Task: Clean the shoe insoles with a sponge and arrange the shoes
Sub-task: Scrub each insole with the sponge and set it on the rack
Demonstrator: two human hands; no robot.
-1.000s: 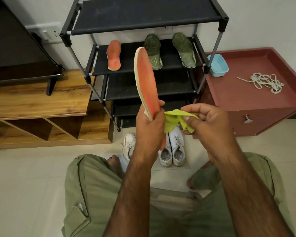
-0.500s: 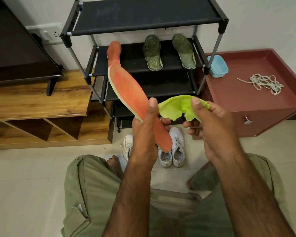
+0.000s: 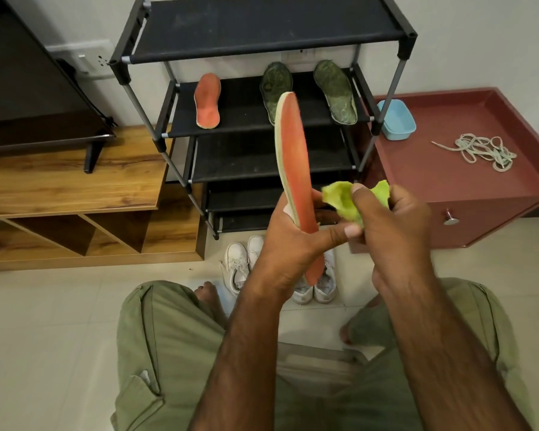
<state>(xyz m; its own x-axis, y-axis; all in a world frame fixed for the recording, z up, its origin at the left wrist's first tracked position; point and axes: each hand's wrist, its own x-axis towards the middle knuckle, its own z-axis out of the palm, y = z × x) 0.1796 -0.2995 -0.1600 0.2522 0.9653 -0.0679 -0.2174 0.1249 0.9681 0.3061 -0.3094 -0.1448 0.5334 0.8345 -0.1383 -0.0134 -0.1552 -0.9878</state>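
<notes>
The left hand (image 3: 293,241) grips the orange insole (image 3: 294,169) low on its length, fingers curled behind it and thumb stretched across the front. It holds the insole nearly upright in front of the shoe rack (image 3: 246,150). Just beside it, the right hand (image 3: 392,222) pinches the green sponge (image 3: 343,197), bunched between thumb and fingers and close to the insole's face; I cannot tell whether they touch.

The insole is thin and held only near one end. A firm wipe towards the free toe could bend it away from the sponge or twist it out of the grip, dropping it onto the white shoes (image 3: 237,265) below.

On the rack's second shelf lie another orange insole (image 3: 207,101) and two green insoles (image 3: 276,88).

Half a second ago the held insole leaned left with its face to the camera; now it stands edge-on, and the sponge, then spread open, is crumpled.
</notes>
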